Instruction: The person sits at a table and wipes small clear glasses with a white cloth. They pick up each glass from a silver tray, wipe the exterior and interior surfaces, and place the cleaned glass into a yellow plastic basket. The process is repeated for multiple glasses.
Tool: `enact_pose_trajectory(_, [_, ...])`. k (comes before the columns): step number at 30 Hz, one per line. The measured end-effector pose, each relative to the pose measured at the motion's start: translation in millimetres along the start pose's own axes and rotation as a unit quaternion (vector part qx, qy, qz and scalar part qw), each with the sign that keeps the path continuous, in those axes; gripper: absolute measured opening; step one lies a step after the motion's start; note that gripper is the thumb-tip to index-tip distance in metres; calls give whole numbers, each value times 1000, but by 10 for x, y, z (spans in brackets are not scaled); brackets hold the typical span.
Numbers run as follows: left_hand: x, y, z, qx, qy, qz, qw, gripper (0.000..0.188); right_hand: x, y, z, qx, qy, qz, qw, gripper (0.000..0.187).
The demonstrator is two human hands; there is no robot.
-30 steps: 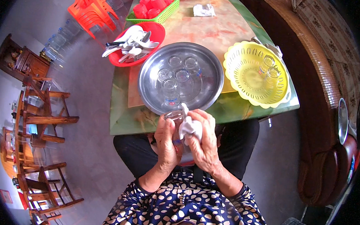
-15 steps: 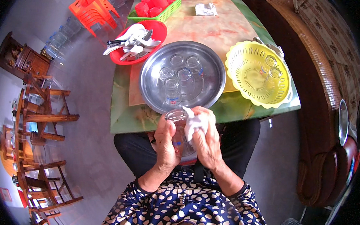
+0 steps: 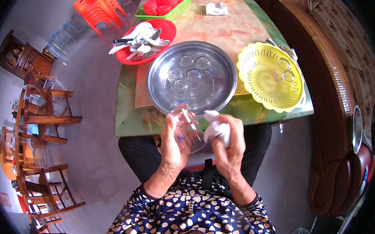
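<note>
A clear drinking glass [image 3: 190, 132] rests tilted in my left hand [image 3: 174, 149], which is closed around its side over my lap. My right hand [image 3: 231, 145] grips a crumpled white cloth [image 3: 217, 131], a little apart from the glass on its right. Just beyond both hands stands a wide steel basin [image 3: 155, 92] with several clear glasses in it. To its right, a yellow scalloped plastic basket [image 3: 263, 89] holds two more glasses.
Left of the basin, a red bowl [image 3: 171, 33] is heaped with spoons. Behind it sits a green basket [image 3: 176, 14] of red cups. A folded white cloth [image 3: 217, 9] lies farther back on the marbled table [image 3: 130, 124]. Wooden chairs [image 3: 53, 119] stand at the left, a brown sofa [image 3: 329, 124] at the right.
My right hand has drawn the cloth away from the glass, toward the right. In my left hand the glass has turned, and more of its side shows.
</note>
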State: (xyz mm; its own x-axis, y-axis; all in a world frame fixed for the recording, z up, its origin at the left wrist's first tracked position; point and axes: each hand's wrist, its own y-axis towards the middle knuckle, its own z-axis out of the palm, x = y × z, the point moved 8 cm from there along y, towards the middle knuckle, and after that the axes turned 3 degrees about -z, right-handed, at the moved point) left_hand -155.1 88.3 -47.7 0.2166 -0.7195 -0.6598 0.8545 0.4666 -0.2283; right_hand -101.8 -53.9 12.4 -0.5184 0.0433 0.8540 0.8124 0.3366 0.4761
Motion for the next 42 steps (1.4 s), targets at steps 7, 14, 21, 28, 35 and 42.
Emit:
enact_pose_trajectory(7, [30, -71, 64, 46, -12, -21, 999, 52, 168, -189, 229, 61, -11, -86, 994, 44])
enact_pose_trajectory(14, [61, -123, 143, 60, 25, -14, 998, 55, -39, -35, 230, 61, 78, 12, 995, 30])
enact_pose_trajectory(21, [-39, -131, 105, 88, 393, 92, 911, 49, 545, -127, 293, 68, -79, -237, 966, 49])
enact_pose_trajectory(28, [62, -207, 123, 53, 191, -13, 980, 52, 262, 58, 179, 15, 8, -96, 995, 46])
enact_pose_trajectory(35, [-88, -181, 285, 100, 188, 83, 973, 53, -338, -123, 294, 22, 284, 204, 937, 29])
enact_pose_trajectory(42, [-354, -321, 420, 155, 453, 282, 832, 68, -149, -71, 111, 26, 317, 143, 937, 45])
